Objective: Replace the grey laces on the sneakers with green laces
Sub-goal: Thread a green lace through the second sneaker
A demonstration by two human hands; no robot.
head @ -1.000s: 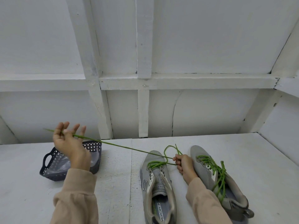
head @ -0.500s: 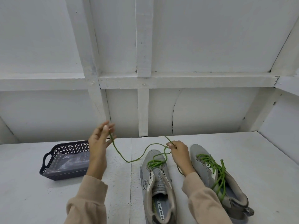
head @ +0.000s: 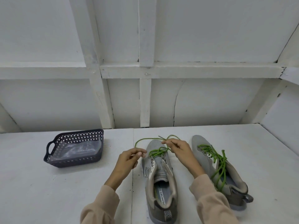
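Green lace (head: 150,139) loops between left hand (head: 129,159) and right hand (head: 179,147).

White table (head: 48,191) w/ a seam running front to back near the middle. Dark basket (head: 72,160) sits at left, well apart from 2 grey shoes: left shoe (head: 159,180) straddling the seam area, right shoe (head: 226,173) just beside it, both toes pointing away.

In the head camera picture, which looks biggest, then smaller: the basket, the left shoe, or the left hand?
1. Left shoe, though it lies nearer the camera than the basket, so this ranking is unsure.
2. Basket.
3. Left hand, clearly the smallest.
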